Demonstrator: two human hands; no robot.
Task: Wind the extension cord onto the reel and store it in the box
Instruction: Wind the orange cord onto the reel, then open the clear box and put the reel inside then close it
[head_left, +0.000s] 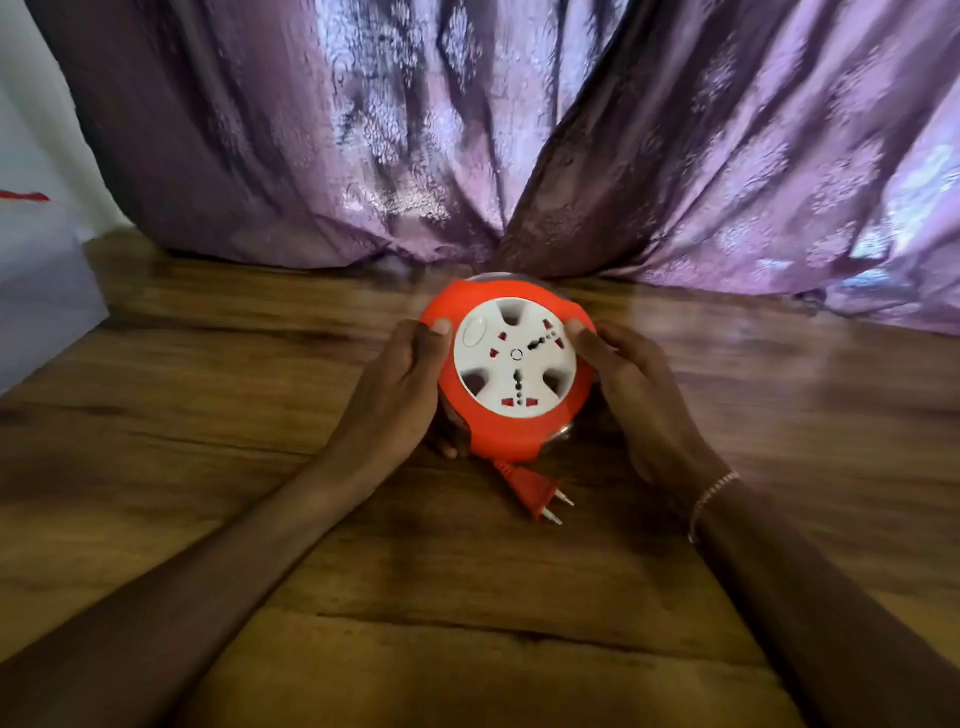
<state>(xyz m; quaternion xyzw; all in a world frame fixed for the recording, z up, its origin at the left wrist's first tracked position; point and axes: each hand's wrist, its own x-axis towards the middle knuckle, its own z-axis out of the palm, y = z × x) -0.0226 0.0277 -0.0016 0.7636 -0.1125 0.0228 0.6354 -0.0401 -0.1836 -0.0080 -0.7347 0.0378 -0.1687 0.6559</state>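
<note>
We clasp our left hand (402, 387) and right hand (631, 387) on opposite sides of the round orange plastic cord reel (511, 371) with its white socket face, above the brown wooden floor (208, 415). Its orange two-pin plug (537, 493) lies just beneath, purple patterned curtains (467, 130) beyond.

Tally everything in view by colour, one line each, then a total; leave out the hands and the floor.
Orange and white: 1, the reel with its plug
Purple: 1, the curtain
Silver: 1, the bracelet
Pale with red trim: 1, an unidentifiable object at the left edge
Total: 4
</note>
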